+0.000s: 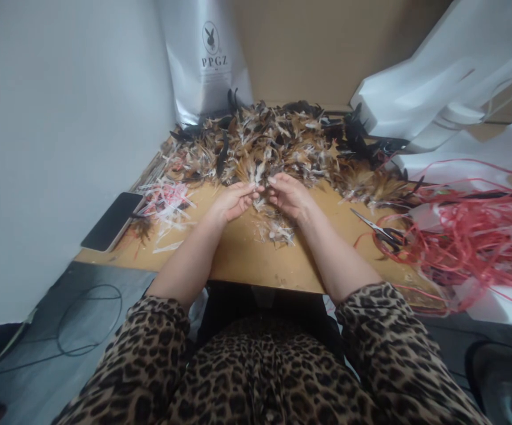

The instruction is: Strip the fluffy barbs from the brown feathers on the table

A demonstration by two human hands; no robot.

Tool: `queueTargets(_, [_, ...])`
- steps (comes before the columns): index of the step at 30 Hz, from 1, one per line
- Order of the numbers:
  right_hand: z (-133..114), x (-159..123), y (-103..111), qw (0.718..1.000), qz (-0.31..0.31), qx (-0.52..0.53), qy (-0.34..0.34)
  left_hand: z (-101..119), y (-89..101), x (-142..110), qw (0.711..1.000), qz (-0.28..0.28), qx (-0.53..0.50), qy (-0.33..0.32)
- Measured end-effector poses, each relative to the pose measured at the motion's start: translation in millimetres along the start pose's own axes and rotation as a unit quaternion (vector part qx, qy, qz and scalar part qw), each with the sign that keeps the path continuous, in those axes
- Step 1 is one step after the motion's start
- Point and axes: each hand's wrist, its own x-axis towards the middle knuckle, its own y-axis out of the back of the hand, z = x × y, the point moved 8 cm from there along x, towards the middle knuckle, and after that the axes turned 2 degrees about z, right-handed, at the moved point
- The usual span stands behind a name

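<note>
My left hand is closed in a pinch at the pale lower end of a small bunch of brown feathers, whose tips fan away from me. Close beside it on the right, my right hand is also pinched, thumb against curled fingers; whatever lies between them is too small to tell. Just beyond both hands spreads a big heap of brown, white and black feathers. Below the fingers, a few pale feather tufts lie on the wooden table.
Scissors with black handles lie to the right, against a tangle of red plastic strips. On the left are a phone and pink and white strip scraps. A silver-white bag stands behind; white sacks fill the back right.
</note>
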Motion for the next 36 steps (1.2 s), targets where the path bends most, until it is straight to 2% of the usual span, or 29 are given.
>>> queueTargets(7, [13,1,-8,0.999,-0.02,-0.035,0.008,-10,-6.9,-8,0.995,-0.034,-0.038,0.084])
queueTargets(10, [15,1,-9,0.999,-0.029,-0.026,-0.001,-10,-9.7,-11,0.993,-0.035,-0.065,0.094])
queueTargets(13, [16,2,-8,1.0,-0.025,-0.013,-0.012,-7,-10.1,-9,0.996,-0.031,-0.055,0.069])
queueTargets(19, [18,6,-1,0.999,0.004,0.033,-0.036,12,-0.7,-1,0.995,0.022,0.036,-0.094])
queueTargets(23, [22,7,-1,0.998,0.007,0.044,-0.045,17,0.7,0,0.984,0.034,0.084,-0.151])
queueTargets(27, [25,9,-1,0.998,0.022,0.041,-0.035,14,-2.9,-2,0.98,0.028,0.123,-0.153])
queueTargets(31, [23,9,3,0.998,0.05,0.04,-0.009,10,-4.0,-1,0.987,0.017,0.104,-0.124])
queueTargets(36, [10,8,7,0.996,0.073,-0.018,0.049,7,4.7,2,0.991,0.049,0.075,-0.098])
